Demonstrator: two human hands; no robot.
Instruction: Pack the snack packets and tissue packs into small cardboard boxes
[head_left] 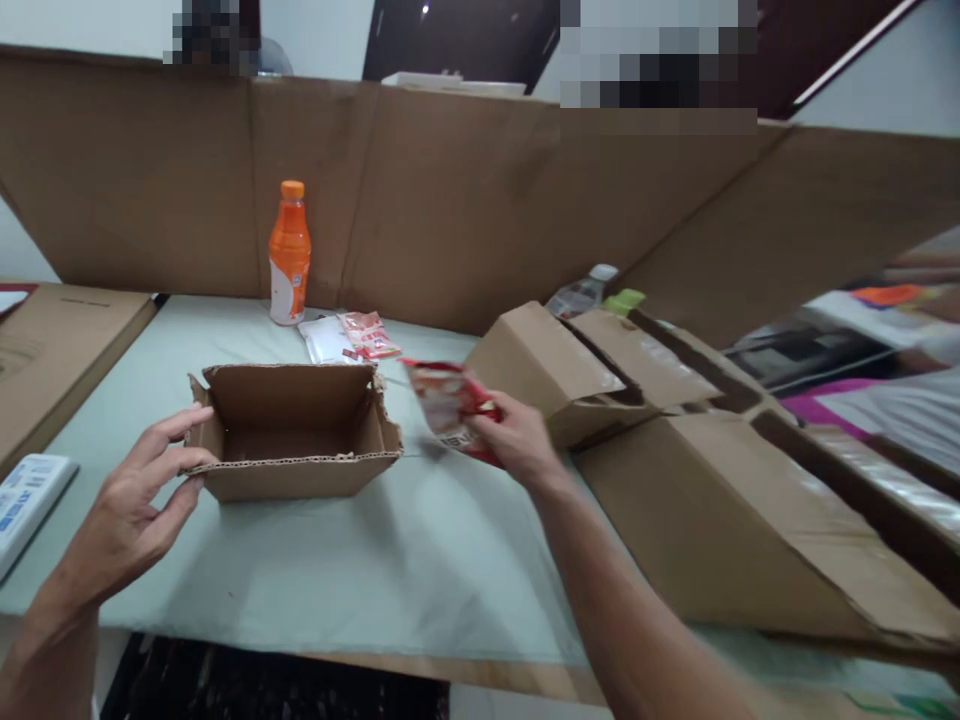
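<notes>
A small cardboard box (292, 480) with its top open stands on the table, and nothing shows inside the part I can see. My left hand (142, 490) grips its left end, fingers at the rim and thumb against the front corner. To the right of the box, my right hand (517, 435) pinches a red packet (442, 395) by one edge, held above the tabletop. The packet is blurred, so its print cannot be read. Behind the box lie a white packet (326, 340) and a pink-red packet (369, 333).
An orange bottle (290, 255) stands near the tall cardboard screen (480, 210). Larger cardboard boxes (690, 510) fill the right side, with a clear bottle (581, 293) behind them. At left are a flat carton (67, 350) and a white device (34, 500). Pale cloth (315, 580) covers the table.
</notes>
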